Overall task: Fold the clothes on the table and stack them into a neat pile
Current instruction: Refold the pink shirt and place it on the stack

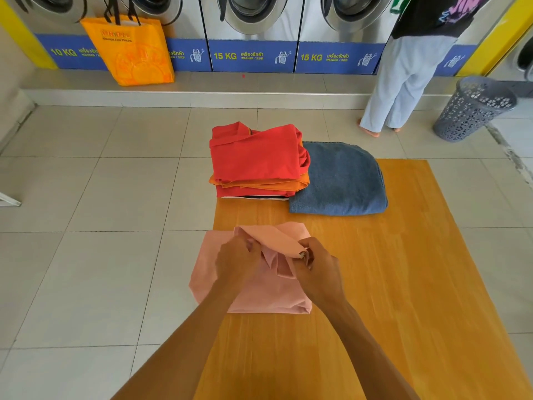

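Observation:
A pink garment [259,298] lies partly folded at the left edge of the wooden table [403,269], hanging a little over that edge. My left hand [235,262] and my right hand [317,272] both grip its far part, which is lifted and folded toward me. Beyond it at the table's far left corner stands a pile of folded clothes [256,160], red on top with orange and other layers beneath. Folded blue jeans [340,180] lie right beside the pile, touching it.
A row of washing machines [253,33] lines the back wall on a raised step. An orange bag [132,50] leans there at the left. A person [409,67] stands at the right machines next to a grey laundry basket [473,108]. Tiled floor surrounds the table.

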Demonstrator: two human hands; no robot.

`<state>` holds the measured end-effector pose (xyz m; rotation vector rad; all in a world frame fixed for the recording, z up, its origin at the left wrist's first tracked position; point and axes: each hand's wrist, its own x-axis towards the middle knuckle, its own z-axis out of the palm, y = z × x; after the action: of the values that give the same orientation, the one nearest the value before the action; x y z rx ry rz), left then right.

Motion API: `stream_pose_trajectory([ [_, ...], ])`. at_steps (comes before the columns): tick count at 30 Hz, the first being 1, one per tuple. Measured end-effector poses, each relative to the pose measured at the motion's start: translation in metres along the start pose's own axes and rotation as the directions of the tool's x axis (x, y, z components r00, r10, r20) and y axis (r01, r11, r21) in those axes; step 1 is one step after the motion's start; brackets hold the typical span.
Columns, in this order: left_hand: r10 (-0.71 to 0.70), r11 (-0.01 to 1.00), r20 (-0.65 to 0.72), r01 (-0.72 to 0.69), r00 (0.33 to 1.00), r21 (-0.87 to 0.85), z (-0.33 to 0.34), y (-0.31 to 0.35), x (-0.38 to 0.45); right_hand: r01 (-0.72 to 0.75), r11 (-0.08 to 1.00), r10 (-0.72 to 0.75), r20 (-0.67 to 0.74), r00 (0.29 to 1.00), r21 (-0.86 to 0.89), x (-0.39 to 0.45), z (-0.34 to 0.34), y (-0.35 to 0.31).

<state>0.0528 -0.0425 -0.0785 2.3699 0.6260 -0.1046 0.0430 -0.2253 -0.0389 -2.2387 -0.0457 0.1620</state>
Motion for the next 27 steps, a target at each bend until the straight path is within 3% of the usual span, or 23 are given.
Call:
stream_pose_trajectory([
  [4,0.016,0.998,0.177,-0.004,0.984,-0.065,0.022,0.001,-0.017,0.001,1.0,-0.001,-0.002,1.0,-0.003,0.001,-0.001,0.001],
  [7,-0.103,0.952,0.27,0.174,0.957,-0.253,0.028,0.0,-0.012,0.015,0.999,-0.014,0.016,1.0,-0.041,-0.001,0.0,0.001],
  [9,-0.205,0.8,0.372,0.374,0.905,-0.469,0.023,0.003,-0.012,0.044,0.992,-0.038,0.053,0.998,-0.121,-0.005,0.003,0.004],
  [12,-0.296,0.592,0.467,0.544,0.833,-0.595,0.012,0.007,-0.014,0.13,0.957,-0.077,0.205,0.976,-0.26,-0.016,0.015,0.009],
  [14,-0.355,0.54,0.482,0.597,0.801,-0.593,0.005,0.007,-0.018,0.159,0.945,-0.074,0.287,0.955,-0.287,-0.026,0.027,0.011],
  [17,-0.42,0.493,0.502,0.654,0.756,-0.574,0.002,0.007,-0.019,0.18,0.922,-0.083,0.28,0.957,-0.342,-0.038,0.041,0.013],
  [21,-0.522,0.383,0.571,0.772,0.634,-0.507,0.008,0.01,-0.009,0.188,0.922,-0.09,0.285,0.954,-0.339,-0.042,0.044,0.014],
  [25,-0.529,0.376,0.436,0.661,0.728,-0.649,0.022,0.011,-0.022,0.194,0.932,-0.111,0.27,0.956,-0.306,-0.042,0.035,0.013],
  [27,-0.576,0.298,0.393,0.632,0.716,-0.715,0.024,0.01,-0.029,0.207,0.935,-0.131,0.264,0.956,-0.288,-0.042,0.029,0.011],
])
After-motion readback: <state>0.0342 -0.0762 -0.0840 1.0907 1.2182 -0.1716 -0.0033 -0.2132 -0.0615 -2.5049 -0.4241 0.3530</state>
